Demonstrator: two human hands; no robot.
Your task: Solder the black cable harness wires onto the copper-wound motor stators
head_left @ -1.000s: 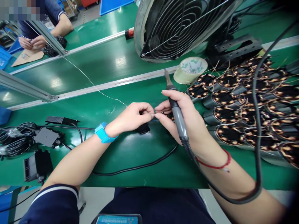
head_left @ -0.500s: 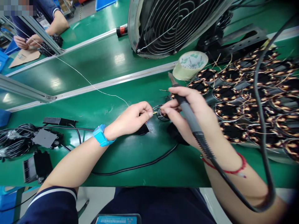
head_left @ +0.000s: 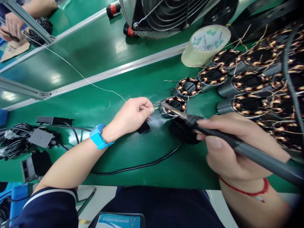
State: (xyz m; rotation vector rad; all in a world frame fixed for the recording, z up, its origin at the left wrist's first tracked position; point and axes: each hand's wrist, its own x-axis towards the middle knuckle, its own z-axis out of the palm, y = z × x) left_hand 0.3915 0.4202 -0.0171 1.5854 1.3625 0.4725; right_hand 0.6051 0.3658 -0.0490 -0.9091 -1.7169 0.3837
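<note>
My left hand [head_left: 133, 115] pinches thin wire ends [head_left: 155, 108], one yellow, between thumb and forefinger. A thin silvery wire [head_left: 82, 76] runs from this hand toward the upper left. My right hand [head_left: 242, 145] grips a soldering iron [head_left: 222, 130] like a pen. The iron's tip points left and lies at or very near the wire ends; exact contact cannot be made out. Just beside the tip stands a copper-wound stator [head_left: 177, 102] in a grey ring. Below it, a round black part [head_left: 181, 131] with a black cable is partly hidden behind the right hand.
Many copper-wound stators [head_left: 251, 80] crowd the right side. A tape roll [head_left: 206, 44] and a fan [head_left: 161, 15] stand behind. Cables [head_left: 17, 139] and black modules [head_left: 39, 164] lie at left. A co-worker's hands [head_left: 13, 27] show at upper left.
My right hand has let go of the stator and moved right. The soldering iron has turned from pointing up to pointing left at the wire ends. My left hand keeps its pinch.
</note>
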